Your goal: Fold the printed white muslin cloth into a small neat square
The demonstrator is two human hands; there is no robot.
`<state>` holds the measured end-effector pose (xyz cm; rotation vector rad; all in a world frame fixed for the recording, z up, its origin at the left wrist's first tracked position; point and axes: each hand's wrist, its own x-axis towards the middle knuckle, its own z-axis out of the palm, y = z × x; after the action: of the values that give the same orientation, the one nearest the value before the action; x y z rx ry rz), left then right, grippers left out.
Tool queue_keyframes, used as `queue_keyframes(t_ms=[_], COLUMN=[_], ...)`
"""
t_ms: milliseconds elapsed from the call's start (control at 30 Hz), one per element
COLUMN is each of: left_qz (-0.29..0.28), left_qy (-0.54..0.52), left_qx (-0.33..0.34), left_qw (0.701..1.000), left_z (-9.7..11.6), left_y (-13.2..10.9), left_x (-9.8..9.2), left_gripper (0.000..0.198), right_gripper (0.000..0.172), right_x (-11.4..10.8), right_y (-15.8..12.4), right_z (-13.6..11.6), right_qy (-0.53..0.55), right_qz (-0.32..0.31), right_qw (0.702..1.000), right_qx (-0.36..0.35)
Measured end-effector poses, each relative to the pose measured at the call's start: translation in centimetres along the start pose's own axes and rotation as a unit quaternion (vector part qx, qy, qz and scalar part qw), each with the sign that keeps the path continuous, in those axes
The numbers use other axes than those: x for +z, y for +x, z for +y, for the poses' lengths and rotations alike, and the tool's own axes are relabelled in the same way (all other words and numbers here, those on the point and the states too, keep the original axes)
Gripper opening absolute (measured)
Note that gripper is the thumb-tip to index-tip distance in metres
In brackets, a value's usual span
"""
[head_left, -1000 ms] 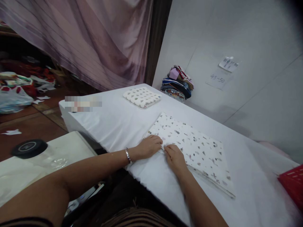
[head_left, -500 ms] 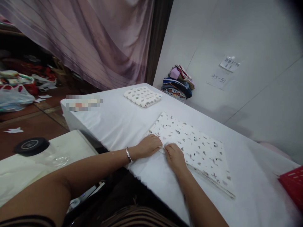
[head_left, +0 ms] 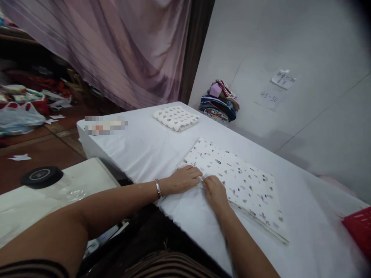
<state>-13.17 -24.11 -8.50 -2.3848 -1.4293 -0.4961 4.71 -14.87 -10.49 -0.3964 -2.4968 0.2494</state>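
A white patterned cloth (head_left: 246, 181), folded flat in layers, lies on the white-covered table (head_left: 130, 150). At its near left edge my left hand (head_left: 185, 180) is closed, fingers pressed together on the cloth's edge, a bracelet on the wrist. Right beside it, my right hand (head_left: 215, 190) pinches the same edge between thumb and fingers. The fingertips of both hands almost meet there. Farther back on the table sits a smaller folded cloth (head_left: 176, 118) with grey shapes, untouched.
Folded clothes (head_left: 218, 102) are stacked by the wall. A red object (head_left: 358, 229) is at the right edge. On the left are a side table with a black round object (head_left: 42, 177) and a plastic bag (head_left: 21, 117) on the floor. A pixelated item is at the table's far left.
The fingers of my left hand have shifted slightly right, nearer my right fingertips. The cloths lie as before, and the whole view has moved a little.
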Motion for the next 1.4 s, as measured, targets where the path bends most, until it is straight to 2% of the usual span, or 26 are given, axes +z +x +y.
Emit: queue_keyframes(t_ms=[333,567,667,767,1067,1233,1400], left_qz=[-0.011,-0.029,-0.024,-0.020,-0.048,-0.046,-0.030], left_qy=[0.020,0.025,-0.006,-0.015,-0.004,-0.017,-0.002], left_qx=[-0.012,-0.020,-0.051,-0.077,-0.090,-0.100,-0.088], left_qw=[1.000,0.999,0.998,0.997,0.995,0.994,0.996], left_z=[-0.3,-0.3,-0.2,-0.1,-0.9,-1.4,-2.5], left_y=[0.3,0.4,0.2,-0.2,-1.2,-1.7,-1.4], left_x=[0.8,1.0,0.7,0.5,-0.8,-1.9,-2.0], left_gripper=[0.014,0.014,0.008,0.017,0.017,0.014,0.017], right_gripper=[0.020,0.015,0.017,0.018,0.019,0.020,0.019], right_x=[-0.4,-0.2,-0.1,-0.1,0.1,0.1,0.1], right_y=[0.0,0.1,0.1,0.0,-0.1,-0.1,0.0], right_z=[-0.3,-0.4,-0.4,-0.4,-0.4,-0.4,-0.6], right_qy=[0.003,-0.043,-0.051,-0.048,-0.035,-0.040,-0.042], right_qz=[-0.030,-0.044,-0.037,-0.030,-0.026,-0.022,-0.007], right_qw=[1.000,0.998,0.998,0.998,0.999,0.999,0.999], right_qx=[0.004,0.009,0.009,0.012,0.031,0.027,0.025])
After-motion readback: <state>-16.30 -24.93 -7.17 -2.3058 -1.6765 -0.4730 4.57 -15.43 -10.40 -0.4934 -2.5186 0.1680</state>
